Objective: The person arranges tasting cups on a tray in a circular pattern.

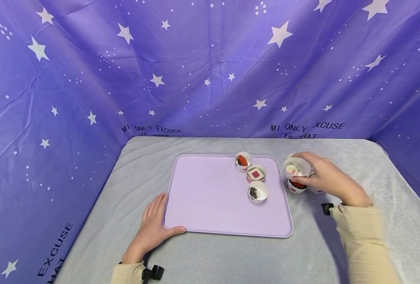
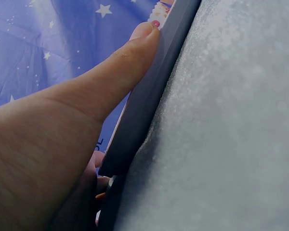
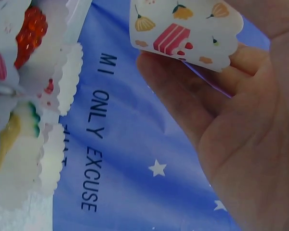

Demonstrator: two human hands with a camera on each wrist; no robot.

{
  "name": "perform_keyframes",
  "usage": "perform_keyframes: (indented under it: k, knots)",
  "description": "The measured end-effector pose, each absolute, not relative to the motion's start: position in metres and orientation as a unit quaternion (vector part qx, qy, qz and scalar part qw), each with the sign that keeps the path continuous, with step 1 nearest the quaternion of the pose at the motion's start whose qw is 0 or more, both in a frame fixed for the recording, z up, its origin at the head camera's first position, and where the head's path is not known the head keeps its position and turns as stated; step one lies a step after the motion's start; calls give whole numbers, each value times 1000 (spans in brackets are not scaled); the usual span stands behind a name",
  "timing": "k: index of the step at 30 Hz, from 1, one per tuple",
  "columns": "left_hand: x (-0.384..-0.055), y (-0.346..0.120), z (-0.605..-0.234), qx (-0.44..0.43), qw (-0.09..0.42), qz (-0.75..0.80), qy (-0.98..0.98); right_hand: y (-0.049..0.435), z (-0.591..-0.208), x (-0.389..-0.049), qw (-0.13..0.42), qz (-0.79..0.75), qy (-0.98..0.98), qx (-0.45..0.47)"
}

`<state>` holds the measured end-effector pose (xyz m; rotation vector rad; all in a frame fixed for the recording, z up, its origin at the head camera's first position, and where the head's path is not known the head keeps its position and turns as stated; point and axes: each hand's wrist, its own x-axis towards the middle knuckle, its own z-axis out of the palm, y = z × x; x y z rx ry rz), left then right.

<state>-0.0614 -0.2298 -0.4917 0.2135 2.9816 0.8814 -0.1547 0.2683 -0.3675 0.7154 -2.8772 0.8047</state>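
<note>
My right hand [image 1: 325, 177] pinches a white paper baking cup [image 1: 303, 165] by its side, above other cups at the tray's right. Inside the held cup lies a small whitish piece with pink. The right wrist view shows its scalloped rim and cake-slice print. With fingers spread straight, my left hand [image 1: 152, 223] rests at the near left corner of a lilac tray [image 1: 210, 197], thumb [image 2: 130, 53] along the front edge. Toward the tray's right side sit a cup with an orange-red topping [image 1: 243, 160], one with a white square piece [image 1: 256, 173] and one with a dark piece [image 1: 254, 192].
Right of the tray, under my right hand, several printed cups stand close together, including one [image 1: 296, 189] with an orange-red topping and one [image 3: 26, 154] with a yellow and green piece. Grey cloth [image 1: 231, 256] covers the table. A purple starred curtain [image 1: 196, 79] hangs behind it.
</note>
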Motion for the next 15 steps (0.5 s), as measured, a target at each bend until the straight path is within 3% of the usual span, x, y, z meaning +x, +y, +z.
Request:
perform_keyframes:
  k: [6,15]
  knots:
    - [-61,-230,-492,70,10,281,957,256,-369,-156,44,250,-933,254]
    - [-61,-230,-492,70,8,282,957,237,-368,-157,7,258,-927,270]
